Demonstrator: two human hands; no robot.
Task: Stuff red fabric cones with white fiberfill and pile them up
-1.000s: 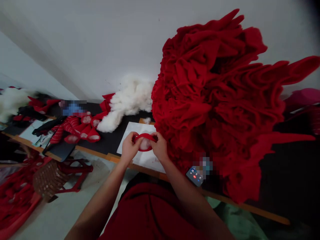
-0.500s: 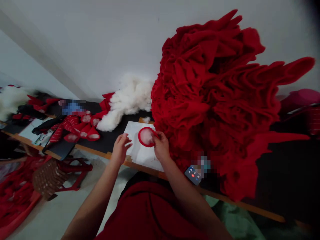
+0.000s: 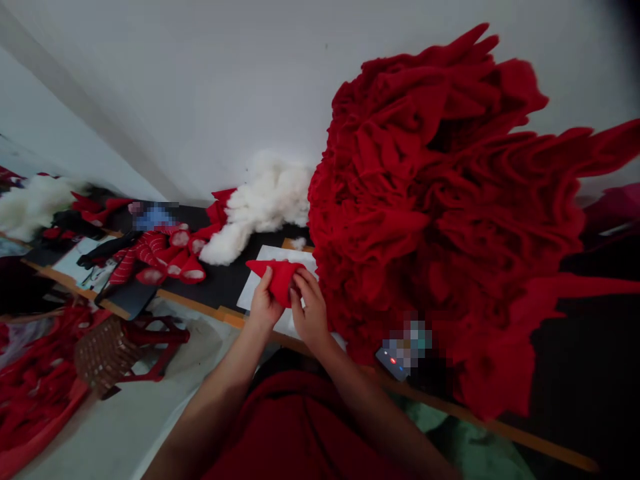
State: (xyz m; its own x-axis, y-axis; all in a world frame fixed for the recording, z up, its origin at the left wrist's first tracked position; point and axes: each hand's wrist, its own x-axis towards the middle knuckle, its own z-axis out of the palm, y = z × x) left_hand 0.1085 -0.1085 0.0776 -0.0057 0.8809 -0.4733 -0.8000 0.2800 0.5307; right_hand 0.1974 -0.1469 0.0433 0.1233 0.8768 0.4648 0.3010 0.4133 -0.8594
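My left hand (image 3: 261,305) and my right hand (image 3: 309,312) both pinch a small red fabric cone (image 3: 278,277), held flat-side up just above a white sheet of paper (image 3: 260,283) at the table's near edge. The fingers of both hands are closed on the cloth. Its white filling is hidden from view. A tall heap of red fabric pieces (image 3: 440,207) rises right beside my right hand. A pile of white stuffing (image 3: 263,203) lies behind the paper against the wall.
Several stuffed red cones (image 3: 173,257) lie on the black table (image 3: 220,283) to the left. A phone (image 3: 395,360) rests at the table edge right of my hands. A woven basket (image 3: 100,350) and red chair (image 3: 160,333) stand on the floor at left.
My right hand alone held the cone, opening up with white filling showing. Now both hands grip it, turned so only red cloth shows. The view shifted slightly.
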